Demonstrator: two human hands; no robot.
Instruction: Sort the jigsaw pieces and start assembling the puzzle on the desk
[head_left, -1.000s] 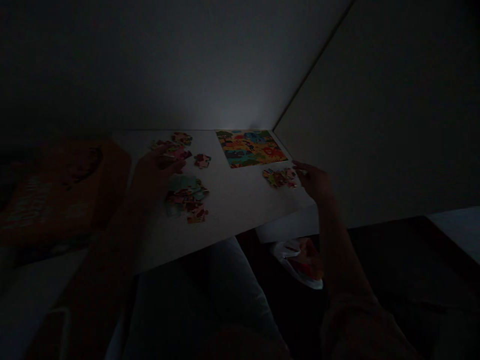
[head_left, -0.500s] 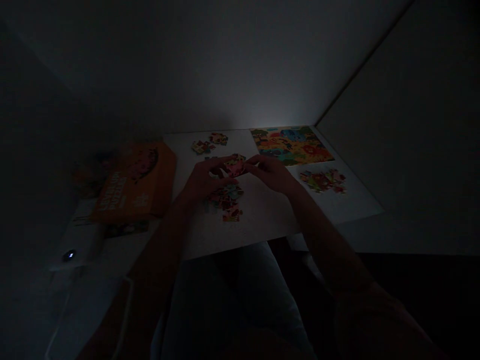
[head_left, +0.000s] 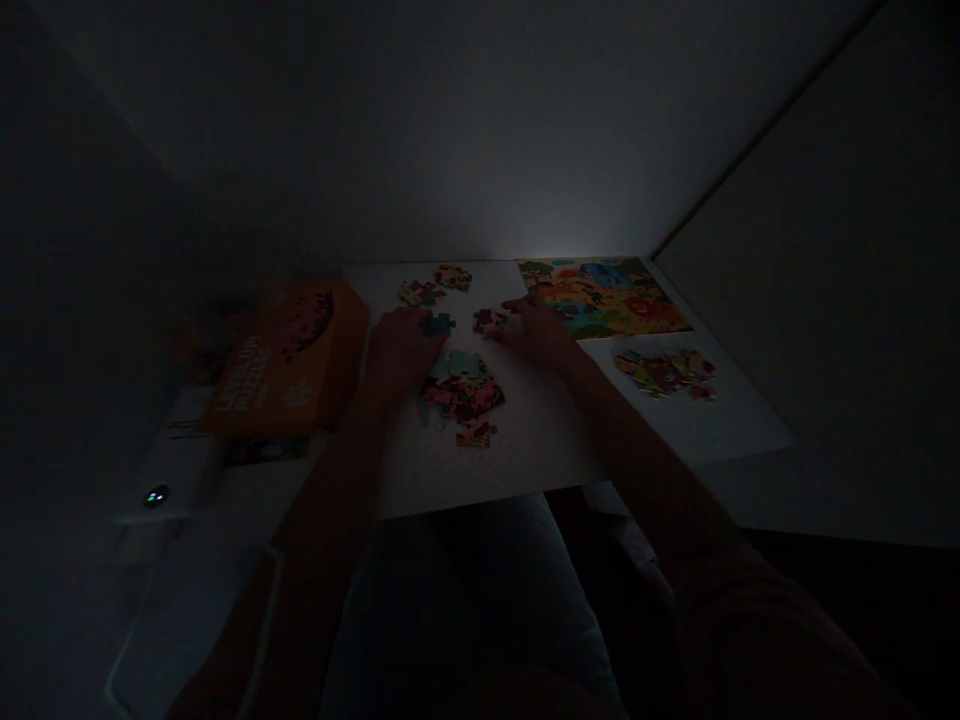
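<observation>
The scene is dim. My left hand rests on the white table, its thumb and fingers closed around a teal puzzle piece. Opposite it, my right hand has thumb and fingertips at the edges of a small reddish puzzle cluster, low over or on the tabletop; the exact contact is too dark to make out. Just nearer to me lies a larger pile of puzzle pieces, green, pink and dark red. One patterned puzzle piece sits at its near side.
An orange puzzle box stands at the left. Loose pieces lie at the back. A colourful animal picture lies back right, with another pile of pieces before it. A white device with a lit display and cable is at lower left.
The reddish cluster that both hands held has been lowered and is now at my right hand alone. My left hand has let go of it and moved to the teal piece. The view has shifted slightly.
</observation>
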